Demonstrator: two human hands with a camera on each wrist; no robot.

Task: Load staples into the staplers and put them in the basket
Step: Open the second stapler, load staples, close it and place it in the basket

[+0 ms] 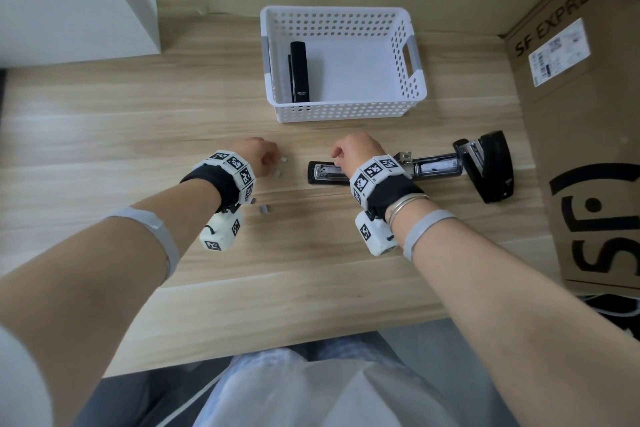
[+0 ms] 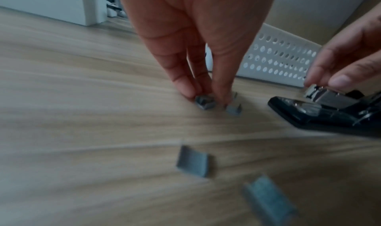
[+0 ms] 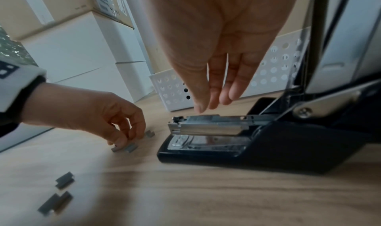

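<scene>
My left hand (image 1: 258, 156) reaches forward palm down over the wooden bench (image 1: 104, 135), fingertips (image 2: 186, 89) pinching a small staple strip (image 2: 205, 102) that lies on the wood; a second strip (image 2: 234, 109) lies just beside it, two more loose strips (image 2: 193, 161) nearer my wrist. My right hand (image 1: 353, 152) hangs over the open stapler (image 1: 415, 168), fingers straight and close together pointing down, tips just above the metal staple channel (image 3: 208, 126), holding nothing. Stapler lies flat on the bench in front of the basket, black top arm swung back to the right. White perforated basket (image 1: 346, 111) sits farther back at the centre; one closed black stapler (image 1: 299, 71) lies inside along its left wall, small white logo reads roughly "deli", not sure. Cardboard box (image 1: 588, 114) on the right is printed "SF EXPRESS" with a shipping label (image 1: 559, 50), text too small to read.
</scene>
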